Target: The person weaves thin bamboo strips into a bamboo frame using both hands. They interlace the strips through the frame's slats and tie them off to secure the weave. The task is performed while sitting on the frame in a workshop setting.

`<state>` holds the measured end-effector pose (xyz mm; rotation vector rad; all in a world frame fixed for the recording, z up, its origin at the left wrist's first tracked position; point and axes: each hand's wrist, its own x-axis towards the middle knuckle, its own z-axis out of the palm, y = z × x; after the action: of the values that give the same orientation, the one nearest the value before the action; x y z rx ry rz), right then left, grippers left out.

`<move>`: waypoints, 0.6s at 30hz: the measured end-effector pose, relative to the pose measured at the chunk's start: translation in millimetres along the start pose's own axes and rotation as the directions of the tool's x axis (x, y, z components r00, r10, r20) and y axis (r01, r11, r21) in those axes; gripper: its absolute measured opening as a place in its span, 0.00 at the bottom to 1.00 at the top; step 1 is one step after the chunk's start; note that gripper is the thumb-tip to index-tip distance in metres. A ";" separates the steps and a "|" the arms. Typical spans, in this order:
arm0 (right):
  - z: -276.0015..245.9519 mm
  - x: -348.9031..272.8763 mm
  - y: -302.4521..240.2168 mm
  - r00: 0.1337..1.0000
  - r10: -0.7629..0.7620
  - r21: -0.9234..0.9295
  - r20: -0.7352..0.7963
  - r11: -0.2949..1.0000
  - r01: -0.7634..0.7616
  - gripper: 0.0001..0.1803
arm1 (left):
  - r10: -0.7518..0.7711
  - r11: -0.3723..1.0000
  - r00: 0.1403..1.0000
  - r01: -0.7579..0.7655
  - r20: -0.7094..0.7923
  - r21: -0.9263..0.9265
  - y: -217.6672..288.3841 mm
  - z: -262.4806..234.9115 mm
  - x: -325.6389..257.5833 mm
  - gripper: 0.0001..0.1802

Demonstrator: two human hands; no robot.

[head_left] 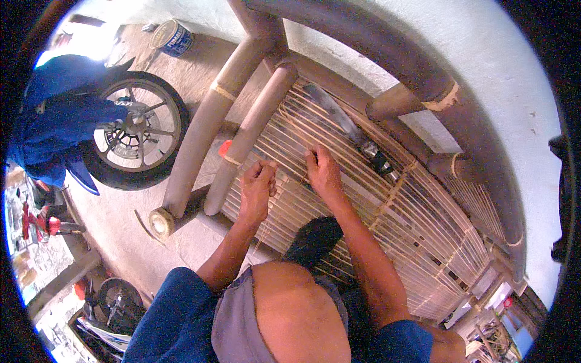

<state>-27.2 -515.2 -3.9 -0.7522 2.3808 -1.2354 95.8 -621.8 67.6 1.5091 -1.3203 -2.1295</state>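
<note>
My left hand (259, 189) is closed in a pinch above a seat of thin pale cane strands (290, 206), close to a thick brown pole (257, 115). To its right, my right hand (325, 173) is also closed, thumb against fingers, over the same strands. What either hand pinches is too fine to make out. The strands run side by side between brown poles of a large furniture frame (206, 121), crossed by pale bindings. Beyond my right hand, a long dark tool (333, 110) with a shiny metal end lies on the strands.
My bare knee (302, 314) rises at the bottom, with a dark shape (313, 242) beyond it. An orange-red object (225, 149) shows beside the pole. At left stand a motorcycle wheel (172, 112) and a blue-and-cream bucket (173, 39). A white wall (496, 78) borders the right.
</note>
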 end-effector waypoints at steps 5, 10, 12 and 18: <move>-39.6 4.8 -23.5 0.982 0.159 0.443 0.106 0.876 -0.190 0.13 | 0.044 0.999 0.999 -0.044 0.029 0.014 3.4 18.6 2.6 0.09; -84.9 20.3 -62.8 0.985 0.161 0.570 0.058 0.805 -0.165 0.11 | 0.118 0.993 0.988 -0.116 0.101 -0.025 20.1 52.4 8.7 0.10; -104.4 23.0 -72.2 0.987 0.140 0.598 0.073 0.786 -0.155 0.10 | 0.158 0.987 0.976 -0.151 0.149 -0.054 29.6 65.7 9.1 0.10; -126.8 31.0 -83.5 0.994 0.107 0.524 0.016 0.846 -0.099 0.09 | 0.379 0.924 0.899 -0.381 0.217 -0.037 55.8 96.7 1.3 0.12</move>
<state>-94.6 -492.7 133.8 -0.4307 1.9079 -1.7357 -3.0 -602.6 116.1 0.9320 -1.5460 -2.0728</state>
